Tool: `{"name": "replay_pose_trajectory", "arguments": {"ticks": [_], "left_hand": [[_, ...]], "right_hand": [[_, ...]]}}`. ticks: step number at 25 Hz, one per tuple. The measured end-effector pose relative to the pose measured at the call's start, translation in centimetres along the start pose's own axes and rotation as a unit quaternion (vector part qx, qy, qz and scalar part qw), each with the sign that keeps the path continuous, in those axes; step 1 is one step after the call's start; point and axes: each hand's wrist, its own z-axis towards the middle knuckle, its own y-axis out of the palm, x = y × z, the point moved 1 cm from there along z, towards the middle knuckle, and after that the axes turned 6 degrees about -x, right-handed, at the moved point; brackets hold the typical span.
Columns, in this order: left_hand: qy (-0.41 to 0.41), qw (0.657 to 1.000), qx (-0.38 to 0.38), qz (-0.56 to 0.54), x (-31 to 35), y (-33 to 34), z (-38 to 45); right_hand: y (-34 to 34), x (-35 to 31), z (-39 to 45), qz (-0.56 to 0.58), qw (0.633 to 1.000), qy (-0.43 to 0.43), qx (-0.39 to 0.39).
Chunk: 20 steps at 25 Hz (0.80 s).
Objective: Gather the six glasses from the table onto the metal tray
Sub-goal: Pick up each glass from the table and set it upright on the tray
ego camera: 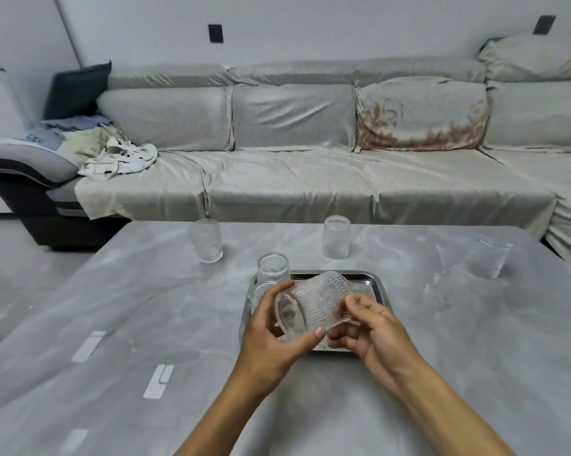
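Both hands hold one ribbed clear glass (pixel 312 304) on its side, above the metal tray (pixel 374 284). My left hand (pixel 274 337) grips its base end; my right hand (pixel 369 327) pinches its rim end. Two glasses stand at the tray's far left corner: an upright one (pixel 272 268) and another (pixel 262 291) partly hidden behind my left hand. On the grey table (pixel 146 307) stand three more glasses: one at the far left (pixel 206 240), one at the far middle (pixel 336 236), one at the far right (pixel 488 256).
A long grey covered sofa (pixel 294 179) runs behind the table, with crumpled clothes (pixel 113 156) at its left end. White tape marks (pixel 157 380) lie on the table's near left. The table's far edge is just behind the far glasses.
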Motion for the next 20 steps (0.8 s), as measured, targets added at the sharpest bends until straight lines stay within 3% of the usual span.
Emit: {"name": "replay_pose_trajectory", "arguments": {"ticks": [1, 2, 4, 5, 6, 8, 11, 13, 15, 17, 20], "left_hand": [[0.016, 0.999, 0.019, 0.020, 0.5, -0.6, 0.4], [0.026, 0.998, 0.038, 0.041, 0.9, -1.2, 1.0], [0.040, 0.994, 0.046, 0.090, 1.8, -2.1, 2.8], [0.051, 0.992, 0.035, 0.113, 2.2, -2.1, 3.7], [0.064, 0.989, 0.021, 0.132, 2.4, -1.8, 4.4], [0.082, 0.988, -0.012, 0.134, 2.4, -1.2, 5.7], [0.083, 0.992, -0.038, 0.083, 0.8, -2.1, 7.4], [0.039, 0.997, 0.025, 0.066, -1.5, -3.6, 8.7], [-0.039, 0.992, 0.112, 0.036, -4.2, -4.5, 8.8], [-0.096, 0.989, 0.109, 0.026, -6.2, -4.2, 8.4], [-0.112, 0.990, 0.068, 0.043, -7.4, -3.5, 8.3]], "right_hand": [[0.0, 0.0, 0.1, -0.101, 0.994, -0.033, 0.010], [-0.3, 0.0, 0.5, -0.267, 0.959, -0.084, 0.035], [-0.1, -0.3, 1.4, -0.536, 0.817, -0.206, 0.047], [0.5, -0.4, 1.9, -0.584, 0.771, -0.252, 0.025], [1.1, -0.4, 2.4, -0.590, 0.761, -0.271, 0.002], [1.6, -0.3, 3.8, -0.551, 0.785, -0.283, 0.006], [1.4, -0.3, 6.5, -0.537, 0.796, -0.270, 0.075], [0.3, -0.1, 8.6, -0.536, 0.809, -0.209, 0.120], [-0.6, 0.7, 10.6, -0.491, 0.850, -0.145, 0.121], [-1.1, 2.0, 12.1, -0.449, 0.879, -0.106, 0.117], [-1.5, 4.2, 13.7, -0.434, 0.887, -0.095, 0.125]]}}
